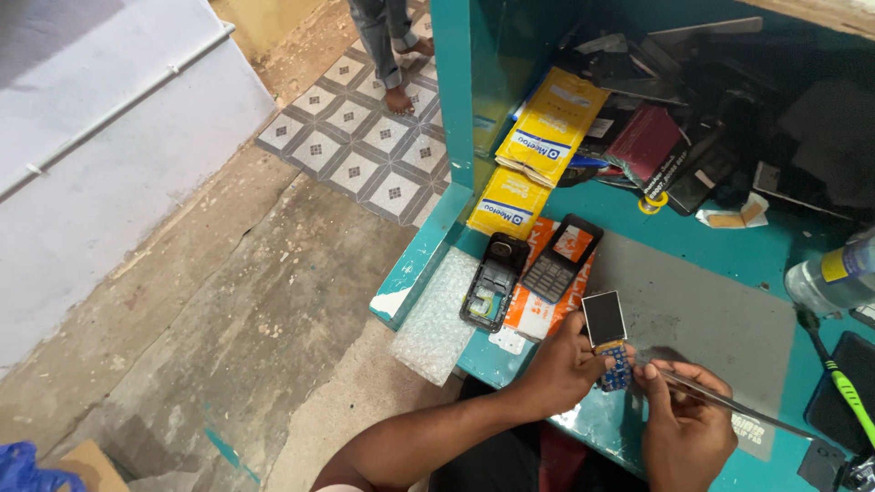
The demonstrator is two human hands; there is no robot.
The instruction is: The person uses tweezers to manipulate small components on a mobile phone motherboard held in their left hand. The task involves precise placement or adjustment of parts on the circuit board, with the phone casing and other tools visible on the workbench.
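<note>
My left hand [567,364] holds a small phone circuit board [613,355] with a blue keypad part and a square screen [604,317] standing up from it. My right hand [684,419] grips thin metal tweezers [729,403], their tip touching the board's lower edge. Both hands hover over a grey work mat [702,310] on a teal bench. An opened black phone back shell [493,281] and a black front frame with keypad [561,258] lie on an orange packet left of the mat.
Yellow packets [547,128] and dark phone parts fill the bench's back shelf. A clear bottle [834,273] and a green-handled brush [843,383] lie at right. Bubble wrap [437,328] hangs over the bench edge. Another person's bare feet [401,96] stand on the tiled floor.
</note>
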